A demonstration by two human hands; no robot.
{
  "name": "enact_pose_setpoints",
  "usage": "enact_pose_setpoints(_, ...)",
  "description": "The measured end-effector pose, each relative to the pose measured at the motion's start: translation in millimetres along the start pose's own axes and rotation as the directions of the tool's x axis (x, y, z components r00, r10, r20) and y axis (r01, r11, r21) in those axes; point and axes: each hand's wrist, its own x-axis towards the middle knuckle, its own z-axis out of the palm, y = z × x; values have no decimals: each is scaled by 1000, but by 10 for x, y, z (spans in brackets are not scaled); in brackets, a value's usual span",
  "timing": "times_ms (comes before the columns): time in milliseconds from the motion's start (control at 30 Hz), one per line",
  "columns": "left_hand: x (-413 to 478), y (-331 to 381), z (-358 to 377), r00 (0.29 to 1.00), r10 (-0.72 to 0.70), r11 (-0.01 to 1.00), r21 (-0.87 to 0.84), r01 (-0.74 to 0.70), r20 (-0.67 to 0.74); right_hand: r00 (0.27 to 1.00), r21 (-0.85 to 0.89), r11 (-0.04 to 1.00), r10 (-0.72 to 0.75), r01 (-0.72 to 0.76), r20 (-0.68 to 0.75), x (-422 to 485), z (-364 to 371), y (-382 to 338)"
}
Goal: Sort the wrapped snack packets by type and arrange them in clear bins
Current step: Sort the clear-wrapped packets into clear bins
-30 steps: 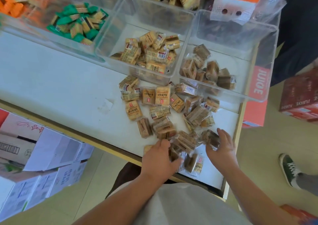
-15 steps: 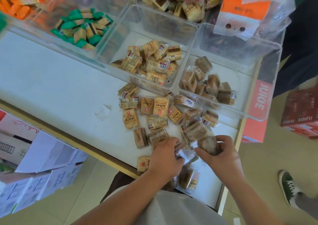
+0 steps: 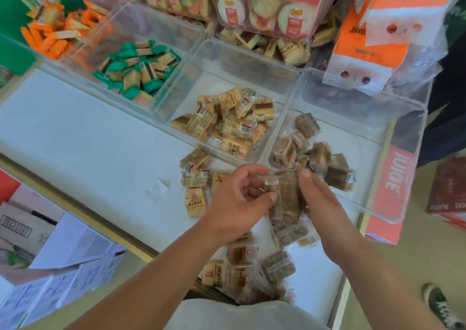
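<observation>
Our left forearm (image 3: 151, 279) and right forearm (image 3: 373, 274) reach forward, converging. Our left hand (image 3: 239, 198) curls, its thumb pressing the left side of a clump of brown snack packets in clear wrap (image 3: 285, 201). Our right hand (image 3: 320, 203) grips the clump's right side, thumb on top.

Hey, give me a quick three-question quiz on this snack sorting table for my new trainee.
1. True or false: the left hand and right hand together hold a stack of dark brown clear-wrapped packets.
2. The rightmost clear plastic bin contains: A green-wrapped packets, B dark brown packets, C orange-wrapped packets.
3. Fill in: the red-orange carton seen through that bin's wall reads ____.
Key: 1 true; 2 B; 3 JUICE.
</observation>
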Motion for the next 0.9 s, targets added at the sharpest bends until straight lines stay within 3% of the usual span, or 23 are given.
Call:
enact_pose_setpoints(67, 118, 33, 60, 998, -5, 997, -79, 0, -58, 999, -86, 996, -19, 24, 49, 83, -86, -81)
enact_pose_setpoints(167, 267, -20, 64, 996, -67, 982, -182, 55, -65, 983, -230, 967, -141, 111, -119, 190, -246, -181)
enact_pose_setpoints(200, 299, -99, 48, 995, -86, 987, -142, 77, -56, 960, -312, 941, -201, 133, -197, 252, -313, -216)
enact_pose_setpoints(267, 320, -332, 1, 993, -87, 988, 123, 96, -76, 913, -498, 862, -277, 97, -301, 437, -442, -285)
enact_pose_setpoints(333, 262, -571, -40, 991, -81, 933, 342, 112, -103, 914, -685, 728, -291, 20, -282, 664, -498, -248)
enact_pose_setpoints(400, 195, -738, -61, 987, -96, 914, 383, 137, -126, 944, -793, 609, -247, -25, -220, 876, -511, -122)
enact_pose_setpoints(500, 95, -861, -103, 983, -123, 893, 417, 171, -139, 952, -785, 620, -230, -17, -202, 959, -465, -44)
enact_pose_setpoints(567, 19, -935, -153, 982, -126, 860, 477, 180, -142, 848, -809, 576, -482, 116, -221, 813, -445, -42)
enact_pose_setpoints(633, -85, -1028, -207, 979, -141, 808, 554, 200, -147, 653, -796, 517, -726, 314, -214, 519, -418, -26)
enact_pose_setpoints(667, -144, -1085, -234, 976, -152, 777, 592, 214, -153, 646, -736, 552, -735, 393, -206, 329, -389, 0)
enact_pose_setpoints(700, -200, -1140, -254, 975, -157, 746, 628, 222, -158, 710, -640, 637, -677, 430, -197, 152, -346, 63)
enact_pose_setpoints(767, -279, -1220, -254, 980, -134, 712, 673, 199, -147, 877, -498, 799, -459, 337, -144, -94, -238, 360)
enact_pose_setpoints(900, -152, -1138, -17, 999, 18, 765, 645, 4, -28, 929, -660, 752, -243, -3, -280, -91, -180, 1123)
